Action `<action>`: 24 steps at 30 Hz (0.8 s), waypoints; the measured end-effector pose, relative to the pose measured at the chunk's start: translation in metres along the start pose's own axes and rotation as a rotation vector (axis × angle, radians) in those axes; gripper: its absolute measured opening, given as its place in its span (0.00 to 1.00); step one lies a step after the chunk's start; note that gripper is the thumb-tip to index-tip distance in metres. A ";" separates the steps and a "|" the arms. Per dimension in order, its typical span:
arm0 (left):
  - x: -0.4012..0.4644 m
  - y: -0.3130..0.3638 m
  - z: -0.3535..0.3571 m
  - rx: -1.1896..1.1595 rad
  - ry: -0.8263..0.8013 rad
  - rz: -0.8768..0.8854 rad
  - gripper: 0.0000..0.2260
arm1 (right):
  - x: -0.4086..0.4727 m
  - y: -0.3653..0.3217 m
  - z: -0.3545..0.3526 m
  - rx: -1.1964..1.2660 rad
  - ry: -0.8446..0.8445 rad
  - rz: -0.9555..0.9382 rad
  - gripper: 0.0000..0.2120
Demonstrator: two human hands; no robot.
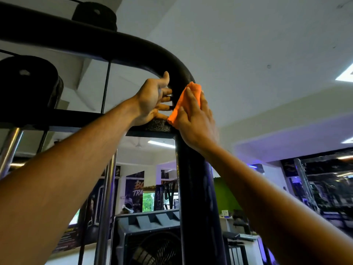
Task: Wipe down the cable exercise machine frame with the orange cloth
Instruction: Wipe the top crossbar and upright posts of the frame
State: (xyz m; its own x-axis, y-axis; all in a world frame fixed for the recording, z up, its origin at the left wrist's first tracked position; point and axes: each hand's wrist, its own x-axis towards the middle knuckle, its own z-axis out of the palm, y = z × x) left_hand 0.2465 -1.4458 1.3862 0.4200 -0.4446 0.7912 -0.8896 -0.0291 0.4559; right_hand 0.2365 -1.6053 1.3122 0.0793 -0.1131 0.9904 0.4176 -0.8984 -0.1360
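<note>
The black frame of the cable machine rises as a thick upright post and bends left into a top bar overhead. Just below the bend, my right hand presses the orange cloth flat against the post with straight fingers. My left hand reaches the same bend from the left, its fingers wrapped round the tube and its thumb up on the curve. The two hands nearly touch at the cloth's lower left edge. Part of the cloth is hidden under my right fingers.
Two black pulleys hang at the upper left with a thin cable running down. Chrome guide rods stand left of the post. A black fan unit sits low behind. Mirrors and posters line the far walls.
</note>
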 end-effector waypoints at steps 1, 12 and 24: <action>0.001 -0.001 0.000 -0.006 0.003 -0.002 0.35 | 0.010 -0.003 -0.001 -0.001 -0.004 -0.001 0.32; 0.003 -0.001 -0.003 0.037 -0.051 0.028 0.32 | -0.021 0.005 0.000 -0.032 -0.016 -0.026 0.30; -0.051 0.006 0.032 0.058 0.141 0.225 0.22 | -0.112 0.013 -0.011 -0.075 -0.081 -0.049 0.33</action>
State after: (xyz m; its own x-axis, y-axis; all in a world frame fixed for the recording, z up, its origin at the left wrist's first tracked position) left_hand 0.2142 -1.4523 1.3354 0.2280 -0.3167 0.9207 -0.9704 0.0036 0.2415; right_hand 0.2236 -1.6088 1.1994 0.1343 -0.0361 0.9903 0.3545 -0.9314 -0.0821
